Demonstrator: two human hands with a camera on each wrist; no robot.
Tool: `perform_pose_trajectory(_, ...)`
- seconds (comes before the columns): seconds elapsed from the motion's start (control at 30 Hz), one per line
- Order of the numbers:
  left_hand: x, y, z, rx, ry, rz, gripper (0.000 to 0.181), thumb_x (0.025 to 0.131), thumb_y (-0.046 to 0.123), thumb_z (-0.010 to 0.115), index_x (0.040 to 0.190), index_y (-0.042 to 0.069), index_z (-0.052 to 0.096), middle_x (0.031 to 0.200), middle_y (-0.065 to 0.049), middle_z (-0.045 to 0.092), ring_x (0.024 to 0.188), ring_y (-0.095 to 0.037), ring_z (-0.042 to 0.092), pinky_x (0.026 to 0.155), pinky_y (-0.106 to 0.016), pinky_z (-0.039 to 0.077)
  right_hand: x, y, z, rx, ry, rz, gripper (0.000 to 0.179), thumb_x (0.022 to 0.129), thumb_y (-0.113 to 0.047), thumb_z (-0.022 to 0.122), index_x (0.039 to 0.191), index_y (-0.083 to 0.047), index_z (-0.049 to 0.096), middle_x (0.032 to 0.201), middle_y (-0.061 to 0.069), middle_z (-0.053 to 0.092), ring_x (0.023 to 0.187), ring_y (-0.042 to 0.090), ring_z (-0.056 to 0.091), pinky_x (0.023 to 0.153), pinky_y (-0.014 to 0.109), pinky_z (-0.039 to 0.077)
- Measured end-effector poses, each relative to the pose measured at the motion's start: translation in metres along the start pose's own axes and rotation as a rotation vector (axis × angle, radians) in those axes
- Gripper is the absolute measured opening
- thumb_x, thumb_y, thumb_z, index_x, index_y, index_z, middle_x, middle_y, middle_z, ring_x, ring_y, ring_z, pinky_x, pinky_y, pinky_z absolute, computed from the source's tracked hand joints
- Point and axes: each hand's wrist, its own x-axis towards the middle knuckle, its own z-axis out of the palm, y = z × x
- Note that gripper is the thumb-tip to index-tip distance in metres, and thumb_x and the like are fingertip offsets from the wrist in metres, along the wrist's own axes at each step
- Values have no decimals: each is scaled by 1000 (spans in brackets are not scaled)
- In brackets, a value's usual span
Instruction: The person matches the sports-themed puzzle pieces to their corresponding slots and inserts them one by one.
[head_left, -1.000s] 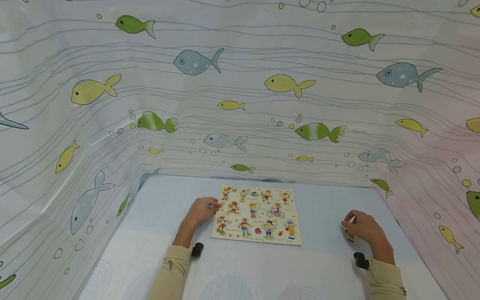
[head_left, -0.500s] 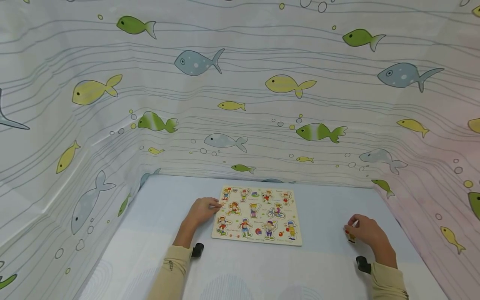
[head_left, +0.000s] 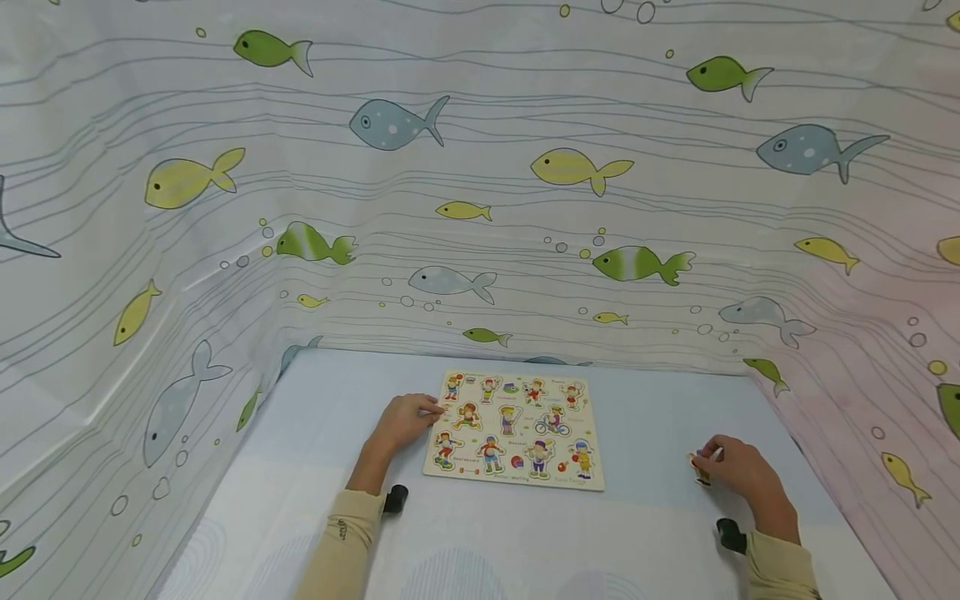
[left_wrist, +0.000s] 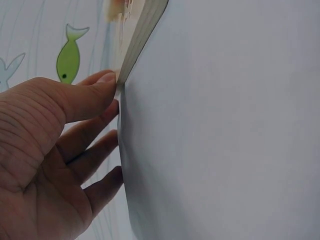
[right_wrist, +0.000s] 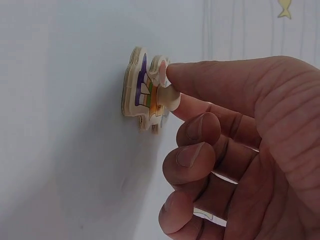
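A wooden puzzle board with painted sports figures lies flat on the table. My left hand rests at its left edge, thumb and fingers fairly straight. In the left wrist view the thumb touches the board's side, and the other fingertips lie against the table surface. To the right of the board, my right hand holds a small figure-shaped puzzle piece. Thumb and index finger pinch at its round wooden knob; the remaining fingers are curled. The piece is tilted close over the table, partly hidden by the hand in the head view.
The table has a pale blue and white cover. Fish-patterned sheets rise behind it and along both sides. Small black cameras sit on the left wrist and the right wrist.
My right hand has shifted slightly right and toward me, and the puzzle piece beneath its fingers has turned and tilted. The left hand and the board have stayed in place.
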Motion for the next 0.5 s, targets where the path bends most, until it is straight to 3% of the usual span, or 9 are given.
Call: perform_pose_trajectory(0.5,-1,0,-1,17,-4,28,13,87,11,76,99,11,79,118,-10,69,118,-34,60,103,-49,44,-4,7,2,-7,-42,49,25,90,-26,68,94,-3,58,79,4,59,70,22,51,56,33,41)
